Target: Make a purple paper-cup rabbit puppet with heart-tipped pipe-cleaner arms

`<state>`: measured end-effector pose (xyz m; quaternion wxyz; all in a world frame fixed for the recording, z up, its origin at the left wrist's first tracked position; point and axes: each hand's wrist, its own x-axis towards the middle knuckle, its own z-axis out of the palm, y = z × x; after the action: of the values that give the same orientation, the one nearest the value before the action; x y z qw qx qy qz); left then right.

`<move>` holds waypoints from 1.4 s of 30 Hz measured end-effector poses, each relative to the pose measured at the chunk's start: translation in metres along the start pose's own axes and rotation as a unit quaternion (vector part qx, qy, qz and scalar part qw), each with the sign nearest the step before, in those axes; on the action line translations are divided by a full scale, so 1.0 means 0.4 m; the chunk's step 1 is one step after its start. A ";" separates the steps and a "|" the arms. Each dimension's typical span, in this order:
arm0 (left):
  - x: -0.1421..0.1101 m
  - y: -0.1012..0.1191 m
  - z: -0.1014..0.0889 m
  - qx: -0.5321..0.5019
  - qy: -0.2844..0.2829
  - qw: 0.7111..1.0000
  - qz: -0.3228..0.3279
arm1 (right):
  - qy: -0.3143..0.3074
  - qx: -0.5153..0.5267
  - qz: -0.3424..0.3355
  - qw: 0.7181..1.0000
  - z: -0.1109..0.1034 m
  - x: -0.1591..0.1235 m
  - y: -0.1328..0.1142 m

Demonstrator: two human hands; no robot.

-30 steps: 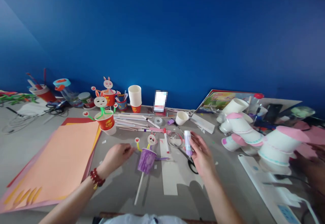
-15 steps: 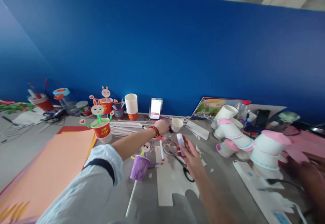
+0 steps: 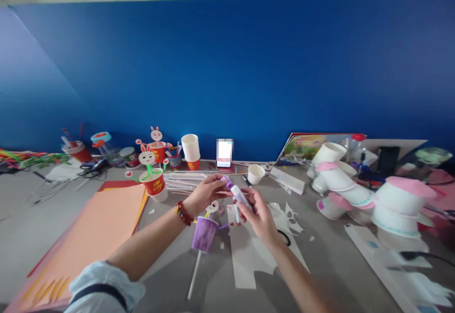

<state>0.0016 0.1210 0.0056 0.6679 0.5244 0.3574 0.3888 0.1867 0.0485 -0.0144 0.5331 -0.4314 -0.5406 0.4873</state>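
Note:
A white-and-lilac glue stick is gripped in my right hand, tilted with its top toward the left. My left hand pinches a small purple cap just beside that top. Below my left hand a purple-coloured paper cup lies tilted on a white stick. A rabbit face cut-out pokes out of the cup, partly behind my fingers. Under my right hand are a cut sheet of white paper and a marker, partly covered.
Peach paper sheets lie at left. Behind them stands a red cup with a rabbit figure. A phone leans near the blue partition. A white cup sits beyond my hands; a power strip and joined paper cups are at right.
My left hand has drawn back from the far side of the table and now holds the purple cap by the glue stick. My right hand has shifted slightly left. Another person's hand has left the right edge.

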 end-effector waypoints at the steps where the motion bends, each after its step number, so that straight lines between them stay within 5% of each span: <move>1: -0.022 0.003 -0.002 -0.017 0.009 1.000 0.005 | -0.010 -0.014 -0.004 1.000 0.011 0.000 -0.005; 5: -0.078 0.018 -0.008 -0.022 0.025 0.998 0.058 | -0.043 -0.068 -0.015 0.997 0.037 -0.009 -0.024; 8: -0.110 0.047 -0.010 0.119 0.016 0.984 0.129 | -0.061 -0.116 -0.038 0.991 0.040 -0.024 -0.036; 13: -0.162 0.087 0.002 0.343 -0.027 0.917 0.200 | -0.065 -0.231 -0.097 0.966 0.044 -0.050 -0.063; 19: -0.192 0.040 0.016 0.416 0.019 0.877 0.239 | -0.067 -0.344 -0.145 0.925 0.078 -0.065 -0.083; 24: -0.208 0.017 0.021 0.454 -0.005 0.857 0.245 | -0.082 -0.328 -0.143 0.930 0.110 -0.077 -0.026; 28: -0.213 0.016 0.003 0.397 -0.029 0.884 0.244 | -0.091 -0.343 -0.134 0.925 0.068 -0.036 0.000; 34: -0.219 0.006 -0.082 0.339 0.075 0.915 0.206 | 0.062 -0.401 -0.175 0.897 -0.055 0.123 -0.013; 42: -0.274 -0.027 -0.093 0.357 0.071 0.915 0.175 | 0.078 -0.469 -0.118 0.872 -0.030 0.263 0.140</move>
<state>-0.0782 0.0369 -0.0046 0.3309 0.7531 0.4211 0.3822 0.1896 0.1614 -0.0536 0.3627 -0.6002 -0.7089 0.0748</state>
